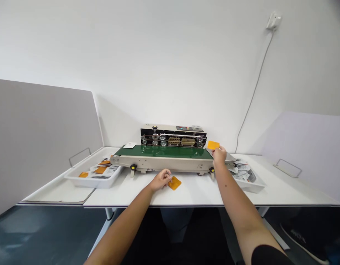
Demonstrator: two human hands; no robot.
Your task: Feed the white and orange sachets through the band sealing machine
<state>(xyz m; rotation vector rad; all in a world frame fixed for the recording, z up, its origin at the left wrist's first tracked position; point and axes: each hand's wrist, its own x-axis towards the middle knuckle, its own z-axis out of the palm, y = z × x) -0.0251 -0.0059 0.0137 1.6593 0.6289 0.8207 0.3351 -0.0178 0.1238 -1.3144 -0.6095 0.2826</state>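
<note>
My left hand [161, 179] is closed on the edge of a small orange packet [174, 183], low over the white table in front of the machine. A second orange packet [213, 145] is pinched in my right hand [220, 154], raised at the right end of the band sealer [172, 136]. That packet is close to the sealer's right intake side. The green conveyor belt [170, 151] runs along the sealer's front. On the belt's left end lies a white packet [130, 145].
At the left stands a white bin [103, 183] with orange and white packets. Another white bin [252, 186], holding grey-white packets, stands at the right, partly behind my right forearm. Grey partitions [45, 136] flank the table. A power cable [254, 92] hangs from the wall socket [274, 21].
</note>
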